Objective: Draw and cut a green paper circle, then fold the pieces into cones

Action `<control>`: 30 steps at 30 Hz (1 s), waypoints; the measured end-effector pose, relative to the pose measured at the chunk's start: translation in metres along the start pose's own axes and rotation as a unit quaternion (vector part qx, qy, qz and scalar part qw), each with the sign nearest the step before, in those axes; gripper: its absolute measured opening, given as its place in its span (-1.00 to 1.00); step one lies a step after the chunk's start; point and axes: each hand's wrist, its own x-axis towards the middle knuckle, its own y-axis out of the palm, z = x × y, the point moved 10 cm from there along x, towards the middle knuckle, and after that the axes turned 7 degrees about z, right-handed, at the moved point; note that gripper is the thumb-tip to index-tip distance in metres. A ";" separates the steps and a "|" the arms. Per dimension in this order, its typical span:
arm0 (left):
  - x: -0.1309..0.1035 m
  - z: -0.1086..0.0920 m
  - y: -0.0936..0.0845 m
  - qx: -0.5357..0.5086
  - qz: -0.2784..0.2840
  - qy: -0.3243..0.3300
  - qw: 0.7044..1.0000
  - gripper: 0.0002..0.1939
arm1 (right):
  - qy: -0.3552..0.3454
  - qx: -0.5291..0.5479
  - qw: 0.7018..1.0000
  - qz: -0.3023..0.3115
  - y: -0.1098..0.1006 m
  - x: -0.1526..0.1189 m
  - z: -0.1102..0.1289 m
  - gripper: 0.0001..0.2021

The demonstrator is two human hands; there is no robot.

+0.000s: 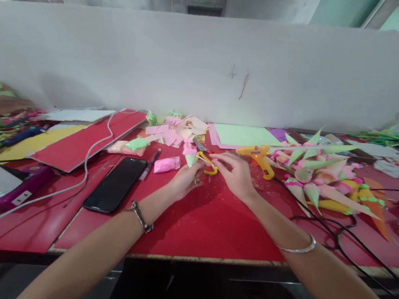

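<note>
The left hand (186,182) grips a small pale-green cone (191,159), pink trim uppermost, raised over the near-middle of the red table (212,235). The right hand (235,174) sits just beside it, fingers drawn narrow and tips directed at the cone; from where I stand I cannot tell whether they pinch anything. Directly behind the hands lie yellow-handled scissors (213,171), partly hidden by the fingers. Right of the right hand, a yellow glue gun (264,164) rests on its side, apart from both hands. Beyond it, a heap of cones (312,192) in green, pale pink and orange, many with pink trim, forms what I judge to be the completed portion of the work. The held cone has its trim in place, so I rate it well advanced; whether it is finished cannot be determined. Unused stock is present: cut paper slips (170,134) behind the left hand and a flat green sheet (243,136) at the rear, neither rolled. Left of the left hand, in order outward, are a pink packet (167,165), a pen (151,163) and a black phone (115,184).
</note>
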 end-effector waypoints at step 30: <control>-0.003 0.008 0.029 -0.026 0.128 -0.029 0.991 -0.52 | 0.133 0.299 0.944 -0.039 0.004 -0.004 -0.034 -0.86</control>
